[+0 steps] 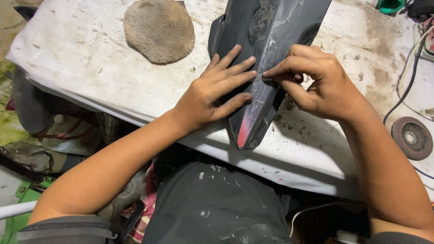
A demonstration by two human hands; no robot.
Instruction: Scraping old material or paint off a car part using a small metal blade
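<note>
Black fairing panel (pixel 266 68) under flat left hand (pixel 212 97) — right hand (pixel 316 86) pinching it.

Left hand (pixel 216 92) flat, fingers spread, palm down, forearm angled in from lower left. Right hand (pixel 316 81) curled, thumb and forefinger pinched together, fingertips meeting the left's.

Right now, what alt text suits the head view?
Two bare hands work on a black plastic fairing panel on a dirty white table: left hand flat on it, right hand pinching something small against it. A round fleece pad lies nearby.
</note>
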